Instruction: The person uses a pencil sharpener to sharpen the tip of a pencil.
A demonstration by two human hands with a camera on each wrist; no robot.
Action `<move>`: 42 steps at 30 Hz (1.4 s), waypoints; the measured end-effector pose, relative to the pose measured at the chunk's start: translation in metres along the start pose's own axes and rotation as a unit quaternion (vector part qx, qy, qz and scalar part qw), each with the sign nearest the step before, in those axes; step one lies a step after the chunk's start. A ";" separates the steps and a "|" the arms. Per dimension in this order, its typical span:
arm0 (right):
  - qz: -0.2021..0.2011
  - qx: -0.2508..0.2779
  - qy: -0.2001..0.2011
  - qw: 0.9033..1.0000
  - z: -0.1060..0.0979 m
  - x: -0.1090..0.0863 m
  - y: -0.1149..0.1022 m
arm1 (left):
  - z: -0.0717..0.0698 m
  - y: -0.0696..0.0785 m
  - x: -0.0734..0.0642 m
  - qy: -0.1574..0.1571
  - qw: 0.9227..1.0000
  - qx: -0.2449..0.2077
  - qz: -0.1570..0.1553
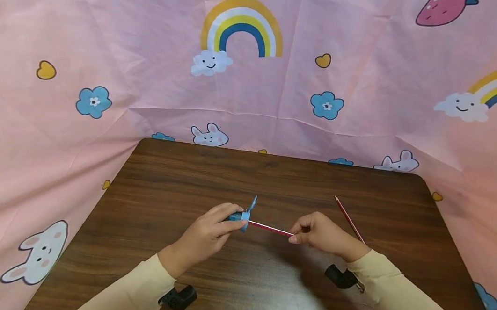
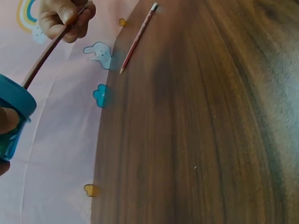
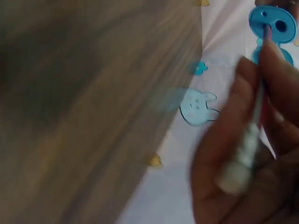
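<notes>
Over the middle of the table, my left hand (image 1: pixel 206 227) grips a blue canister pencil sharpener (image 1: pixel 245 216) with its small lid flipped up. My right hand (image 1: pixel 320 233) pinches a red-and-white striped pencil (image 1: pixel 270 228) near its rear end. The pencil's front end meets the sharpener's face; how deep it sits is hidden. In the right wrist view the sharpener's blue face (image 3: pixel 286 33) has two holes, one larger, with the pencil at the other side of it. A blurred pale tip (image 3: pixel 236 177) ends the pencil behind my fingers.
A second red pencil (image 1: pixel 348 216) lies on the dark wooden table (image 1: pixel 214 172), beyond my right wrist, its point facing away. Pink patterned cloth (image 1: pixel 152 51) hangs behind and beside the table. Black wrist mounts (image 1: pixel 179 297) show under both forearms.
</notes>
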State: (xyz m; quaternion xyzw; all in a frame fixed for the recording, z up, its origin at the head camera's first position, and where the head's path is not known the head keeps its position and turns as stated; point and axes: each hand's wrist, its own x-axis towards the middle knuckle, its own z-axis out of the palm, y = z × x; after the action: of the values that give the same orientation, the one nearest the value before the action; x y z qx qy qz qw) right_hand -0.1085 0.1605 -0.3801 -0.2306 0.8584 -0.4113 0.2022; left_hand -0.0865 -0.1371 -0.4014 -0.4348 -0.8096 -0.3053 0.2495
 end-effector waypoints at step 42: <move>-0.237 -0.301 0.288 0.877 0.022 0.005 0.008 | -0.002 0.004 -0.002 -0.031 0.983 -0.036 -0.175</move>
State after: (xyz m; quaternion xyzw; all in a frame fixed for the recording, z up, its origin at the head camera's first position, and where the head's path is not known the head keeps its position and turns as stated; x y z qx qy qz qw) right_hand -0.1025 0.1487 -0.4002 -0.3483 0.8807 -0.2165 -0.2371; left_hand -0.0813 -0.1378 -0.4003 -0.3045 -0.8691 -0.3592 0.1515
